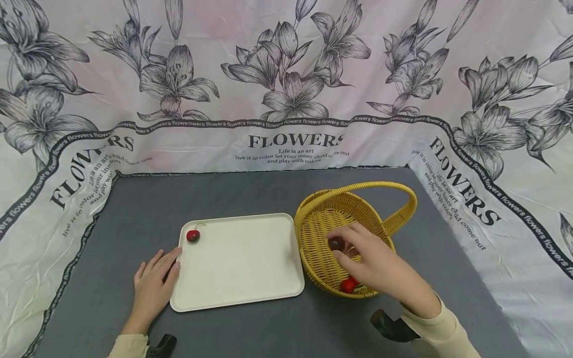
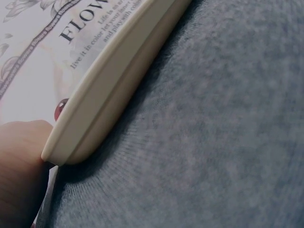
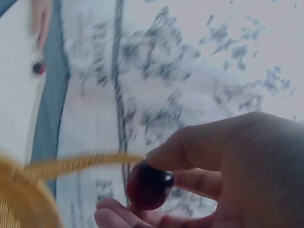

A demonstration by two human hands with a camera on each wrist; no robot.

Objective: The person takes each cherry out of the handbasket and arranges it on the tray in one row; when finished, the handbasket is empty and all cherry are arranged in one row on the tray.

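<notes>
My right hand (image 1: 369, 256) is over the yellow woven basket (image 1: 315, 243), pinching a dark red cherry (image 1: 336, 243) between thumb and fingers. The right wrist view shows that cherry (image 3: 149, 185) close up, its underside resting by the fingertips. Red fruit (image 1: 348, 285), seemingly cherries, lies at the basket's near side, partly hidden by my hand. My left hand (image 1: 154, 283) rests at the left edge of a cream rectangular tray (image 1: 241, 263), fingers extended along its rim. One cherry with a stem (image 1: 193, 235) sits in the tray's far left corner.
Over the basket arches a tall yellow handle (image 1: 403, 214), leaning to the right. The tray's right edge lies close beside the basket. Grey cloth (image 1: 215, 194) covers the table, and a floral-printed sheet (image 1: 286, 144) borders its back and sides.
</notes>
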